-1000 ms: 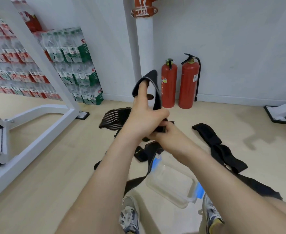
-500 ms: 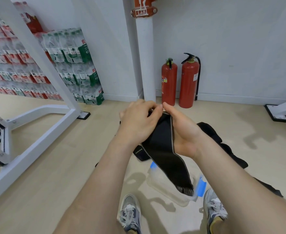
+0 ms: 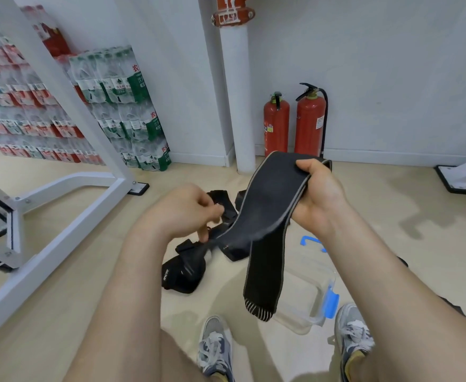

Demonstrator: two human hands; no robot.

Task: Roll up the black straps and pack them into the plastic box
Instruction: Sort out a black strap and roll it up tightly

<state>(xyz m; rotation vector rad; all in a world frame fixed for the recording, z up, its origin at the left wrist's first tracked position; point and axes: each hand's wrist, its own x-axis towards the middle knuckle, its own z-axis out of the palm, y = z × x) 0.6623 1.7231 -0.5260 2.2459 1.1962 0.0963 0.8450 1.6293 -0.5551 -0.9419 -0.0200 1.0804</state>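
My grips have drawn apart since half a second ago. My right grip (image 3: 318, 195) clamps the fold of the black strap (image 3: 267, 216), and my left grip (image 3: 189, 213) pinches its other end, which is blurred. The tail hangs below the right grip, over the plastic box (image 3: 306, 296). I judge the strap straightened but not yet rolled. The other straps (image 3: 183, 274) lie on the floor (image 3: 88, 271) beneath my left grip. The box looks unobstructed.

A gym storeroom: white exercise-machine frame (image 3: 61, 194), stacked bottled-water packs (image 3: 121, 106), two fire extinguishers (image 3: 295, 125).
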